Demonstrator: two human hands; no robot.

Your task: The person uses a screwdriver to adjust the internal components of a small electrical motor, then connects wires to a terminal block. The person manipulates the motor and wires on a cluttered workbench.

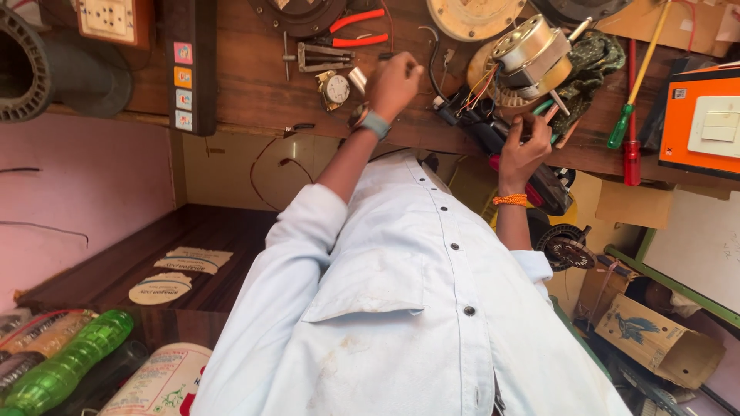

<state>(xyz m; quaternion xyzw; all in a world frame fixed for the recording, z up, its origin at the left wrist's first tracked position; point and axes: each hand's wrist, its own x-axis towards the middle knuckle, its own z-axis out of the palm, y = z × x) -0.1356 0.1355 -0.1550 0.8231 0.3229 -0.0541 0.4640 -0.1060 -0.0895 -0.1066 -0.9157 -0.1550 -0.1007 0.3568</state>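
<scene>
Head view: wooden bench [254, 92] of dark, scuffed planks, strewn with tools; pink wall at left.
Far left: ribbed black ring [23, 65], and a long black power strip [190, 65] with coloured square buttons.
Tools: red-handled pliers [358, 29] beside a small round metal dial [336, 88].
Left hand [395, 81]: closed in a loose fist over the bench, grey watch at the wrist; I cannot tell what, if anything, it pinches.
Motor [532, 52]: stacked silver and brass-coloured discs, round and smooth, coloured wires trailing; it sits on the bench between the hands, its long axis tilted, running upper left to lower right.
Right hand [524, 146]: fingers curled just below the motor, against a dark black-and-red device [551, 189]; orange thread band at the wrist.
Right: green-handled screwdriver [634, 85], red-handled screwdriver [631, 115], orange switch box [705, 119].
Below: green plastic bottle [65, 360], cardboard box [655, 343].
</scene>
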